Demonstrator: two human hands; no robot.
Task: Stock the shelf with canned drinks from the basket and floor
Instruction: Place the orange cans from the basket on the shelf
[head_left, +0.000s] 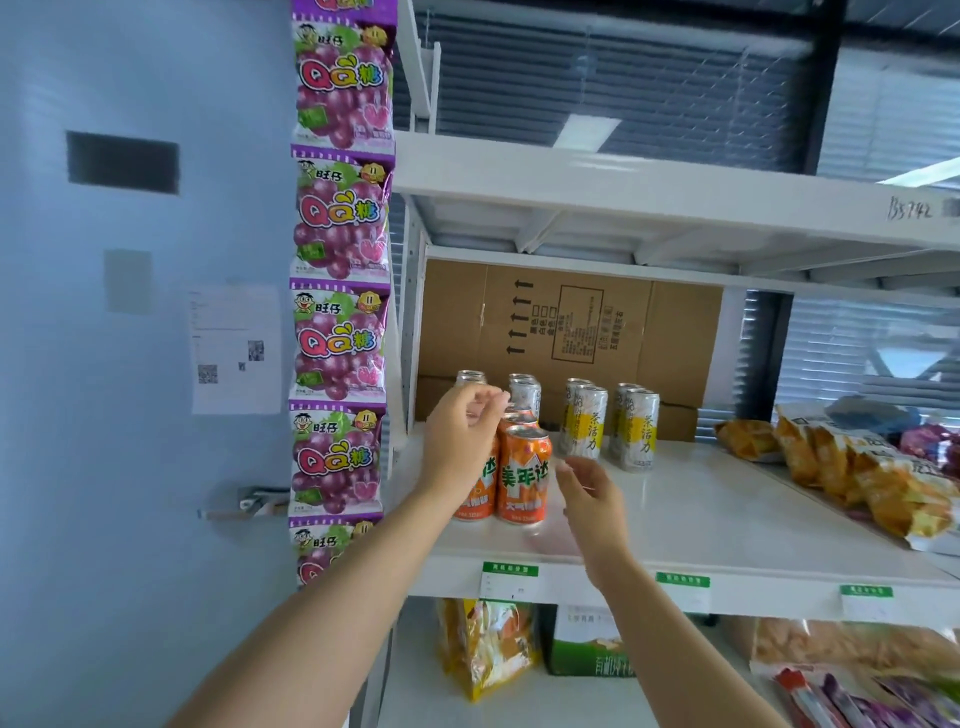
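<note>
While the left hand (460, 436) is hovering loose-fingered, holding nothing, over the orange cans (523, 475) on the shelf (727, 525), the right hand (592, 499) is waiting empty and spread beside them; labels are best squared forward.

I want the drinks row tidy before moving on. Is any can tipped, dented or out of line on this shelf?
Nothing stands out. The orange cans at the front and the white and yellow cans behind stand upright in rows on the shelf. No spill shows. The left hand hides part of one orange can.
</note>
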